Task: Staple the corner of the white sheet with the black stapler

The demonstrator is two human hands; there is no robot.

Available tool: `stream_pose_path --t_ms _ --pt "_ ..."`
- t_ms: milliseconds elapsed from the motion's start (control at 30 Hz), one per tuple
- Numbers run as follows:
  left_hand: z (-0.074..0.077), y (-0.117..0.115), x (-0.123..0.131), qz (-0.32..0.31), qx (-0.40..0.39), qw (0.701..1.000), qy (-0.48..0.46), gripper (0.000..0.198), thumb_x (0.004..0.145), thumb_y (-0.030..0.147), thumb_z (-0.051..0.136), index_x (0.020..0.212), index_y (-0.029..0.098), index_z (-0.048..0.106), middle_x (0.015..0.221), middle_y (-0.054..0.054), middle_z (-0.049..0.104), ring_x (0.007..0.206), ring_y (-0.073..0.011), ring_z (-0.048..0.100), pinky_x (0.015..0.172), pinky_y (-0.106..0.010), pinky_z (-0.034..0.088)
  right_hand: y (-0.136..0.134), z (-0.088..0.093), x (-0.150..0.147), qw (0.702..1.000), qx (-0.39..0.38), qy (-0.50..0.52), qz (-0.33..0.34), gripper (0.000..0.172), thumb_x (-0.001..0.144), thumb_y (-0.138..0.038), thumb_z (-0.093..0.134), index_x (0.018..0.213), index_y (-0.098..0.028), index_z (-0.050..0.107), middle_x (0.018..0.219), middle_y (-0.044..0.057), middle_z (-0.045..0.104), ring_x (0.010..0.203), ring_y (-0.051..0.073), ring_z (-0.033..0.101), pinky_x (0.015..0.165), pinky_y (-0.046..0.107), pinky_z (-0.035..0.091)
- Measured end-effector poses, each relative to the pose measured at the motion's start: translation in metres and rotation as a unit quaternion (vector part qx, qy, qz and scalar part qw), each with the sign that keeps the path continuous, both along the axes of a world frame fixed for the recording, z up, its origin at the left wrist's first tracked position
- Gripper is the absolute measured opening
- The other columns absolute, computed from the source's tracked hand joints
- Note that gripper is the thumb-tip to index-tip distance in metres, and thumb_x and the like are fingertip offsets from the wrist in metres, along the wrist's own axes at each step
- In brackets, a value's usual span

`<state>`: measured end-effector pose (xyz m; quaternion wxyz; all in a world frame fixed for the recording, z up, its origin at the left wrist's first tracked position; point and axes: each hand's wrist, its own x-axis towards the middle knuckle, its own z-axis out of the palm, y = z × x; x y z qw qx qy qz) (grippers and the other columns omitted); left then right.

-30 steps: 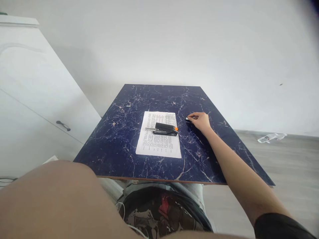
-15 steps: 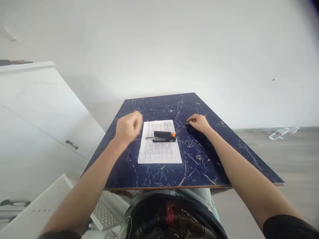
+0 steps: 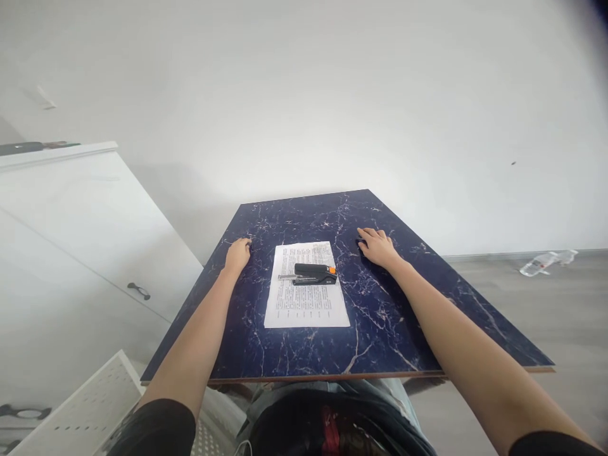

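Observation:
A black stapler [image 3: 314, 274] with an orange patch at its right end lies across a stack of printed sheets [image 3: 304, 314]. Its jaw points left, with a metal strip showing. Left of the paper, my left hand [image 3: 238, 254] rests on the dark blue marbled table [image 3: 285, 218], thumb and fingers loosely curved and a small gap between them. I see nothing held there, though the fingertips are partly hidden. My right hand [image 3: 379, 247] lies on the table to the right of the paper, its fingers spread and holding nothing. Neither hand touches the stapler or sheets.
A white cabinet [image 3: 80, 221] with dark handles stands left of the table. Below it is a white perforated panel [image 3: 90, 405]. A white wall [image 3: 304, 95] rises behind the table. Clear plastic bottles [image 3: 541, 263] lie on the floor at the right.
My left hand has come down and left from a raised fist beside the paper onto the table. My right hand's curled fingers have spread. The view has tilted up slightly; stapler and paper stay put.

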<state>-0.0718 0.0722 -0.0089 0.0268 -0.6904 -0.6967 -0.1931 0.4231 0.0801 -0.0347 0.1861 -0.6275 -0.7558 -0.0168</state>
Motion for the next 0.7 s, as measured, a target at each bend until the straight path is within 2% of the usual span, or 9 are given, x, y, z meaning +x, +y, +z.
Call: stream_pose_path --t_ms 167,267,333,433,567,633,700 --pt "-0.002 -0.016 0.009 0.020 0.008 0.997 0.072 0.041 0.097 0.007 0.039 0.119 0.011 0.073 0.123 -0.021 0.067 0.120 -0.0342 0.062 0.106 -0.046 0.049 -0.003 0.005 0.000 1.000 -0.002 0.017 0.002 0.046 0.102 -0.035 0.046 0.138 -0.019 0.071 0.148 0.017 0.060 0.130 0.039 0.051 0.107 0.058 0.048" --pt "-0.006 -0.035 0.016 0.015 0.017 0.993 0.119 0.046 0.092 0.000 0.035 0.120 0.010 0.071 0.125 -0.023 0.063 0.125 -0.0371 0.056 0.107 -0.048 0.049 -0.005 0.008 -0.002 1.000 -0.007 0.017 0.004 0.045 0.103 -0.033 0.044 0.135 -0.022 0.073 0.146 0.017 0.061 0.129 0.039 0.052 0.108 0.059 0.047" --pt "-0.007 -0.047 0.019 0.014 0.041 0.992 0.115 0.047 0.090 -0.001 0.037 0.124 0.008 0.068 0.128 -0.024 0.060 0.125 -0.0370 0.056 0.109 -0.048 0.048 -0.006 0.008 -0.003 1.000 -0.010 0.015 0.004 0.046 0.104 -0.033 0.043 0.136 -0.022 0.073 0.147 0.016 0.061 0.130 0.039 0.051 0.108 0.059 0.046" --pt "-0.001 -0.057 0.020 0.039 0.097 0.994 0.025 0.041 0.095 0.006 0.041 0.126 0.007 0.067 0.125 -0.023 0.060 0.117 -0.0337 0.060 0.109 -0.046 0.049 -0.004 0.006 -0.004 1.000 -0.017 0.004 0.001 0.049 0.105 -0.034 0.040 0.144 -0.023 0.068 0.154 0.014 0.058 0.133 0.040 0.049 0.110 0.061 0.044" --pt "0.012 -0.058 0.011 0.048 0.180 0.977 -0.103 0.024 0.099 0.016 0.048 0.109 0.016 0.070 0.113 -0.016 0.064 0.111 -0.0288 0.064 0.104 -0.043 0.052 -0.001 0.001 -0.001 1.000 -0.023 -0.004 0.003 0.051 0.105 -0.035 0.038 0.147 -0.023 0.065 0.164 0.011 0.050 0.139 0.042 0.045 0.110 0.067 0.042" --pt "0.017 -0.057 0.000 0.030 0.208 0.965 -0.158 0.020 0.101 0.019 0.047 0.107 0.019 0.066 0.105 -0.011 0.067 0.101 -0.0241 0.068 0.096 -0.039 0.055 0.000 0.001 0.000 1.000 -0.006 0.005 0.016 0.050 0.103 -0.032 0.042 0.144 -0.021 0.067 0.164 0.013 0.049 0.140 0.043 0.045 0.108 0.068 0.044" --pt "0.020 -0.057 -0.013 0.040 0.225 0.952 -0.205 0.021 0.104 0.019 0.042 0.112 0.020 0.061 0.093 -0.006 0.069 0.082 -0.0196 0.069 0.085 -0.034 0.056 0.000 0.004 -0.002 0.998 0.030 0.026 0.043 0.046 0.099 -0.029 0.047 0.135 -0.019 0.073 0.156 0.015 0.057 0.135 0.041 0.050 0.107 0.063 0.047"
